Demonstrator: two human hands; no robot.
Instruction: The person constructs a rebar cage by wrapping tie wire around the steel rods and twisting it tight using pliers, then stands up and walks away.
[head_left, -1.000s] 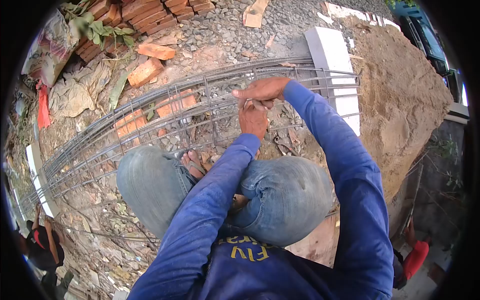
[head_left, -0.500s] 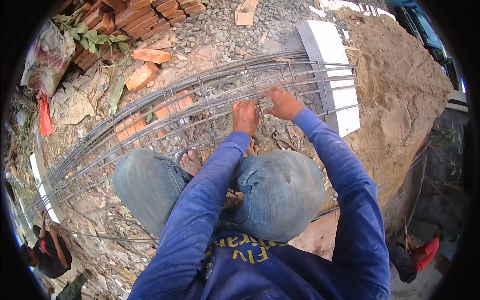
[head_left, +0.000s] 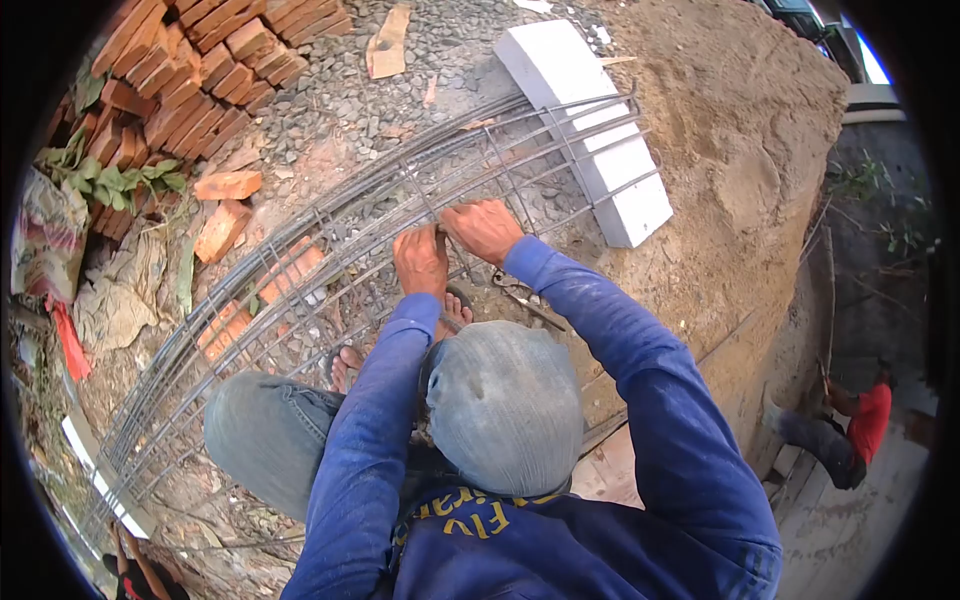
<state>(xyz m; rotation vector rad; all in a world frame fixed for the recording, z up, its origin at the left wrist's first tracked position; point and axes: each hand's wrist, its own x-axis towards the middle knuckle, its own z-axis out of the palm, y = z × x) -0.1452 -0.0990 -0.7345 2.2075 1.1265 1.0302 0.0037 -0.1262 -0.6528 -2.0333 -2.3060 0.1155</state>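
Note:
A long rebar cage [head_left: 330, 255], made of thin steel bars with square stirrups, stretches across in front of my knees. My left hand [head_left: 420, 262] is closed around a bar of it where a stirrup crosses. Right beside it, my right hand [head_left: 483, 230] bends its fingers over the same crossing, fingertips pressed on the steel. Any small wire between the fingers is hidden. Under the cage's near end lies a white block [head_left: 590, 135], and a second white block [head_left: 105, 480] supports the far left end. What looks like a pair of pincers [head_left: 528, 300] lies on the ground below my right wrist.
Stacked bricks [head_left: 200, 75] stand at the upper left, with loose bricks [head_left: 222, 230] nearby. A sand heap [head_left: 730, 130] rises on the right. One person in red [head_left: 868, 420] is at lower right; another person's arms [head_left: 135, 570] reach toward the cage's far end.
My right hand has come down from open beside the left and closed at the stirrup. My view has shifted, so the cage sits farther left, and my right knee has moved inward.

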